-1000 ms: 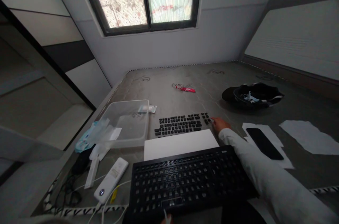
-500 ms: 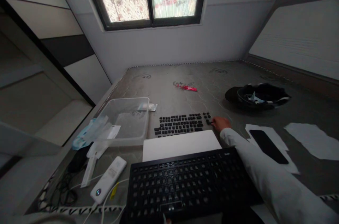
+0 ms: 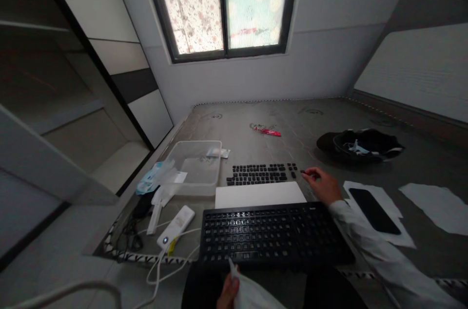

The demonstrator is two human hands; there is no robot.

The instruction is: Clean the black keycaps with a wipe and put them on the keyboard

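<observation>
My right hand (image 3: 322,185) reaches in from the right, its fingertips pinching a small black keycap (image 3: 303,171) beside the loose keycaps. Rows of black keycaps (image 3: 258,174) lie on the grey mat behind a white sheet or board (image 3: 259,194). Closer to me is a black keyboard base (image 3: 252,233), its key positions bare, across my lap and the mat's edge. Low in the view, my left hand (image 3: 228,292) is closed on a white tissue or cloth (image 3: 252,294); part of this hand is out of frame.
To the left stand a clear plastic box (image 3: 215,189) and a white power bank (image 3: 177,226) with cables. A dark phone (image 3: 373,210) lies on white paper at right, near another paper sheet (image 3: 435,206). Farther back are a black cap (image 3: 365,145) and a red packet (image 3: 269,131).
My right hand has drawn slightly right, away from the keycap rows. My left hand with the white tissue has come into fuller view at the bottom. The camera view has shifted.
</observation>
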